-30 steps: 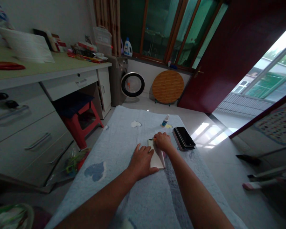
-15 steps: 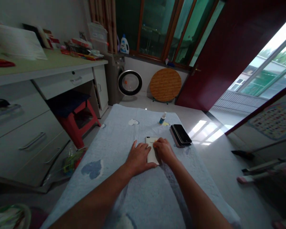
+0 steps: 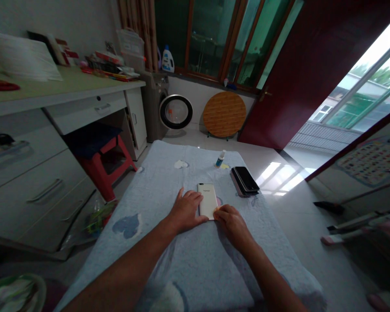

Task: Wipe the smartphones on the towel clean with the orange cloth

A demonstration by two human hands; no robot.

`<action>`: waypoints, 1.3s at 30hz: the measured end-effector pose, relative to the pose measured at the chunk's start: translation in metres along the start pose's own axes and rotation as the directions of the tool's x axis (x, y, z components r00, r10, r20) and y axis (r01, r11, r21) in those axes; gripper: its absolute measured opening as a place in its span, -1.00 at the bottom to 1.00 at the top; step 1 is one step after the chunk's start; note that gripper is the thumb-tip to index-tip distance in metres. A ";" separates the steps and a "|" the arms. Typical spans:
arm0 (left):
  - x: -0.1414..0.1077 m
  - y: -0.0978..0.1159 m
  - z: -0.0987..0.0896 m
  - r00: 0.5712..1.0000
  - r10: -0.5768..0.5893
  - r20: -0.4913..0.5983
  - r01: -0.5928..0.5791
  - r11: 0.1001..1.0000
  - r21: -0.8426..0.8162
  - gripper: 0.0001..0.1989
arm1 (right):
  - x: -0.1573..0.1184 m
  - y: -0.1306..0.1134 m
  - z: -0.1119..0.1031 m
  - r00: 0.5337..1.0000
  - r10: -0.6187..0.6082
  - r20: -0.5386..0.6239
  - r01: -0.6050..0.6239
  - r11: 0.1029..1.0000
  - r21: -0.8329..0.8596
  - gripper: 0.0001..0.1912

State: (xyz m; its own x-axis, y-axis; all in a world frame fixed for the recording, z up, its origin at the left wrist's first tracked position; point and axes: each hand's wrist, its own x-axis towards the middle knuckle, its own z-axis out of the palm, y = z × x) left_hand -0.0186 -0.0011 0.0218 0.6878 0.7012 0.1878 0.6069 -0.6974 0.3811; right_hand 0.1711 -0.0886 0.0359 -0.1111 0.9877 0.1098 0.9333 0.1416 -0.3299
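A white smartphone [image 3: 208, 200] lies back side up on the cloth-covered table [image 3: 156, 173]. Along its left edge rests my left hand [image 3: 186, 211], fingers spread, the thumb at the phone's lower edge. My right hand [image 3: 232, 223] is closed in a pinch at the phone's lower right corner. Between its fingertips shows a bit of a small orange-yellow cloth [image 3: 216, 212], mostly hidden by the fingers. Beyond the phone stands a small spray bottle [image 3: 220, 159] with a blue label. A stack of dark phones [image 3: 245, 181] lies to the right.
To the left is a desk [image 3: 94, 93] with drawers, a red stool [image 3: 108, 162] partly beneath it. A washing machine [image 3: 156, 104] with its round door open and a round wooden tabletop [image 3: 225, 115] stand behind. A dark red door [image 3: 295, 73] is at the right.
My right hand has moved from the phone's upper part down to its lower right corner, uncovering the back. My left hand stays at the left edge. The view has shifted slightly.
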 end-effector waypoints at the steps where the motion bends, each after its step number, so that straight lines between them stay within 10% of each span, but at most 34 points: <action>1: 0.000 0.000 0.000 1.000 0.002 0.009 -0.002 1.000 -0.004 -0.30 | 0.005 0.002 0.000 0.999 0.032 0.006 -0.032 0.999 -0.020 -0.71; 15: -0.002 0.002 -0.003 0.999 0.004 0.054 -0.003 1.000 -0.023 -0.28 | 0.110 0.014 0.011 0.969 0.249 0.013 -0.236 0.934 -0.268 -0.71; 39: -0.004 0.005 -0.008 1.000 -0.006 0.002 0.005 1.000 0.026 -0.34 | 0.162 -0.003 0.018 0.918 -0.228 0.324 0.315 0.916 -0.247 -0.75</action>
State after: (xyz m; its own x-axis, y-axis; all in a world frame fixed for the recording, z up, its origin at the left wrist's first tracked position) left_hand -0.0220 -0.0062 0.0300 0.6854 0.7047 0.1835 0.6207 -0.6971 0.3588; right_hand 0.1448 0.0718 0.0381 -0.4258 0.8957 -0.1279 0.9046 0.4248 -0.0364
